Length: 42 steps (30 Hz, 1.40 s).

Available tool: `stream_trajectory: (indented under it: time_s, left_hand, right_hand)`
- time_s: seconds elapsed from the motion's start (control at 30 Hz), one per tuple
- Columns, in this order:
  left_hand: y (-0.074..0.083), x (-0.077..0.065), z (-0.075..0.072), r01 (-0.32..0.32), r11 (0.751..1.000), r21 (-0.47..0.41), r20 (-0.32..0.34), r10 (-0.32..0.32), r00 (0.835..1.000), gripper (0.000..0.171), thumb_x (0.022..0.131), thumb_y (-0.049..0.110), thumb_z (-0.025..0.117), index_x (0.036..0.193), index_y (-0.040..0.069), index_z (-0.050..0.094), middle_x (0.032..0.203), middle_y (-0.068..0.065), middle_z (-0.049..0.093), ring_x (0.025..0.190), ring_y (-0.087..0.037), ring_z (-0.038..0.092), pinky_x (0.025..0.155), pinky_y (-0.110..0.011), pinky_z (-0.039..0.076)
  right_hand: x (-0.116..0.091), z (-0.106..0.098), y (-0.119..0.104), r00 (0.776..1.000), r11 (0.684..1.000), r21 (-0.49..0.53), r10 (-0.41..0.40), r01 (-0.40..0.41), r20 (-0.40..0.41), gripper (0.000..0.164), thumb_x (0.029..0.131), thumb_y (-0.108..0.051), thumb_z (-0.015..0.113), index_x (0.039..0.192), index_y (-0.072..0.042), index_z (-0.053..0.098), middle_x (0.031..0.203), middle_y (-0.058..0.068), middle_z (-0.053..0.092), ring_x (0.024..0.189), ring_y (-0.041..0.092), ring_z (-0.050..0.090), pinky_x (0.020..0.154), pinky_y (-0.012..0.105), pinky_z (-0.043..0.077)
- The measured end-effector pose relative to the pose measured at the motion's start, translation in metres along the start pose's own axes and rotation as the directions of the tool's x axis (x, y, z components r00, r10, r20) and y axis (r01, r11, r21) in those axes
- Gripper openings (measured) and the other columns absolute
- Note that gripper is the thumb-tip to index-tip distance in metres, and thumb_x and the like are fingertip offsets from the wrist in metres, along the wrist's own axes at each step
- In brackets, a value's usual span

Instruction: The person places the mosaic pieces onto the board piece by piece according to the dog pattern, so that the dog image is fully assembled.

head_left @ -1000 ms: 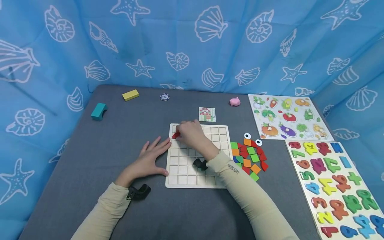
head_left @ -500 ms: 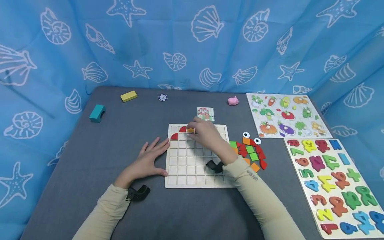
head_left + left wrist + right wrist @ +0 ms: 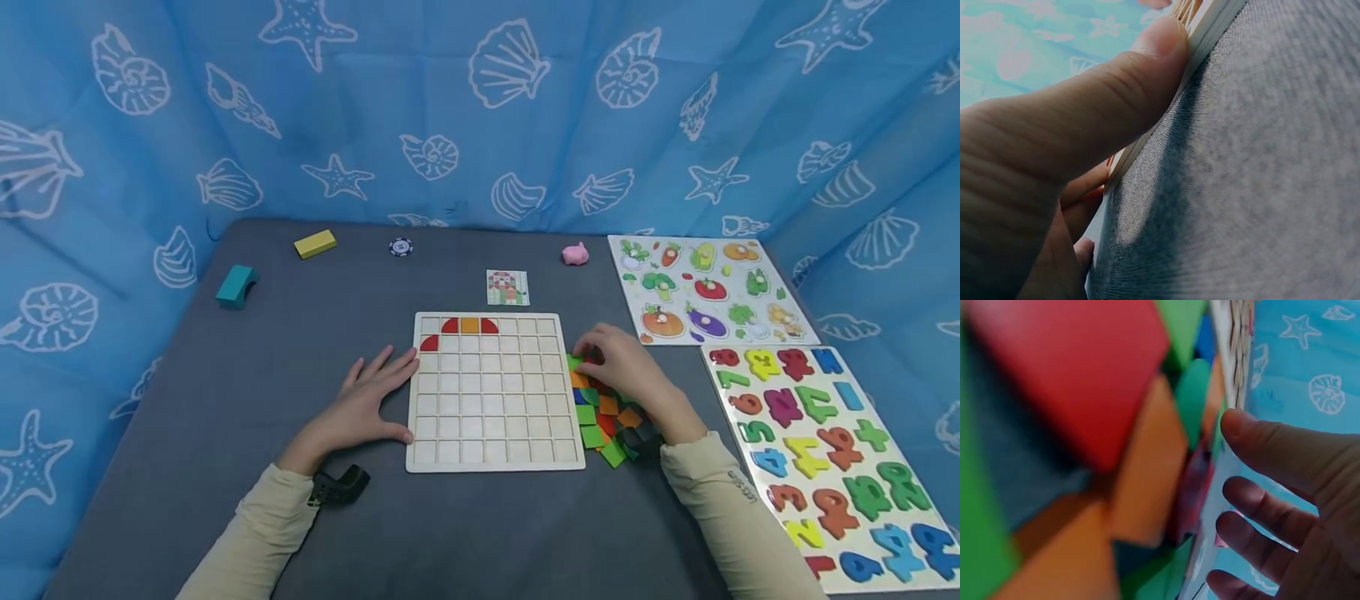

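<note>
A wooden grid board (image 3: 495,404) lies on the grey table. Along its upper left are red quarter-round tiles (image 3: 430,342) and an orange square tile (image 3: 469,325), set in grid cells. My left hand (image 3: 360,412) has spread fingers at the board's left edge; in the left wrist view its thumb touches the rim (image 3: 1210,47). Over a loose pile of green, orange and red tiles (image 3: 588,414), right of the board, is my right hand (image 3: 626,367). The right wrist view shows its thumb and fingers apart beside the tiles, with nothing visible between them.
A small picture card (image 3: 507,288) lies behind the board. Further back are a pink pig (image 3: 575,254), a poker chip (image 3: 401,247), a yellow block (image 3: 315,244) and a teal arch block (image 3: 236,287). Vegetable (image 3: 682,329) and number puzzle boards (image 3: 765,492) lie at the right.
My right hand has moved from the board's top row rightward to the loose tiles. The orange tile and another red quarter-round now show in that row. My left hand stays at the board's edge.
</note>
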<state>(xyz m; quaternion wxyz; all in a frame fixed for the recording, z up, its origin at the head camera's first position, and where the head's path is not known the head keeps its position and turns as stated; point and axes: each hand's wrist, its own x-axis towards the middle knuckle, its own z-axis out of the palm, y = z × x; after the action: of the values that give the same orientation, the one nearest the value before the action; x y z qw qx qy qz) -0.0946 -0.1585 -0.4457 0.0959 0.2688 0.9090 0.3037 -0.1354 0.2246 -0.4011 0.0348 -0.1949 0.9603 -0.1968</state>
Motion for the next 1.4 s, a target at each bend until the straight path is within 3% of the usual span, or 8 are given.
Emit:
stream_trajectory:
  time_s: [0.5, 0.73, 0.83, 1.03, 1.23, 1.4]
  left_hand:
    - [-0.001, -0.001, 0.001, 0.002, 1.0, 0.004, 0.002, -0.002, 1.0, 0.103, 0.06, 0.056, 0.071, 0.142, 0.018, 0.023, 0.149, 0.002, 0.016, 0.136, -0.028, 0.003, 0.101, -0.057, -0.003]
    - [-0.002, -0.002, 0.001, 0.014, 1.0, -0.001, 0.012, -0.014, 1.0, 0.103, 0.061, 0.056, 0.071, 0.143, 0.02, 0.022, 0.149, 0.004, 0.016, 0.137, -0.025, 0.002, 0.101, -0.055, -0.004]
    - [-0.002, -0.002, 0.0, 0.016, 1.0, -0.002, 0.006, -0.016, 1.0, 0.103, 0.06, 0.056, 0.072, 0.142, 0.019, 0.023, 0.148, 0.003, 0.017, 0.137, -0.026, 0.002, 0.101, -0.056, -0.004]
    - [-0.001, -0.003, -0.001, 0.007, 1.0, -0.01, -0.005, -0.008, 1.0, 0.102, 0.06, 0.055, 0.072, 0.142, 0.018, 0.024, 0.148, 0.001, 0.018, 0.136, -0.029, 0.004, 0.1, -0.057, -0.003]
    - [-0.001, -0.002, 0.0, 0.007, 1.0, 0.015, 0.007, -0.007, 1.0, 0.103, 0.06, 0.059, 0.07, 0.142, 0.02, 0.023, 0.148, 0.003, 0.016, 0.136, -0.027, 0.003, 0.101, -0.056, -0.002]
    - [0.0, -0.001, -0.002, -0.019, 1.0, 0.012, -0.012, 0.02, 1.0, 0.103, 0.058, 0.058, 0.071, 0.142, 0.018, 0.025, 0.148, 0.001, 0.018, 0.136, -0.029, 0.005, 0.101, -0.057, -0.001]
  right_hand:
    - [0.006, 0.002, 0.002, 1.0, 0.989, -0.15, 0.016, -0.015, 0.008, 0.021, 0.077, -0.023, 0.07, 0.093, -0.01, 0.068, 0.087, 0.005, 0.056, 0.074, 0.018, 0.05, 0.064, 0.036, 0.043]
    - [0.005, 0.0, -0.003, 0.998, 0.988, -0.147, 0.058, -0.056, 0.012, 0.025, 0.077, -0.023, 0.068, 0.096, -0.008, 0.065, 0.089, 0.007, 0.056, 0.073, 0.019, 0.052, 0.06, 0.034, 0.043]
    - [0.012, -0.002, -0.017, 0.999, 0.995, -0.082, 0.048, -0.048, -0.007, 0.026, 0.078, -0.023, 0.067, 0.098, -0.008, 0.064, 0.091, 0.006, 0.057, 0.076, 0.02, 0.055, 0.063, 0.035, 0.045]
    - [0.042, 0.011, -0.069, 0.998, 0.998, -0.008, -0.063, 0.063, -0.001, 0.025, 0.077, -0.023, 0.067, 0.098, -0.009, 0.065, 0.09, 0.004, 0.06, 0.08, 0.018, 0.057, 0.07, 0.033, 0.046]
    - [0.069, 0.04, -0.12, 0.975, 0.97, -0.096, -0.219, 0.222, 0.039, 0.024, 0.076, -0.028, 0.068, 0.096, -0.015, 0.068, 0.086, -0.004, 0.061, 0.073, 0.008, 0.056, 0.063, 0.025, 0.044]
    - [0.081, 0.057, -0.145, 0.952, 0.932, -0.192, -0.299, 0.307, 0.073, 0.023, 0.076, -0.03, 0.068, 0.095, -0.018, 0.069, 0.08, -0.007, 0.057, 0.063, 0.006, 0.05, 0.055, 0.023, 0.04]
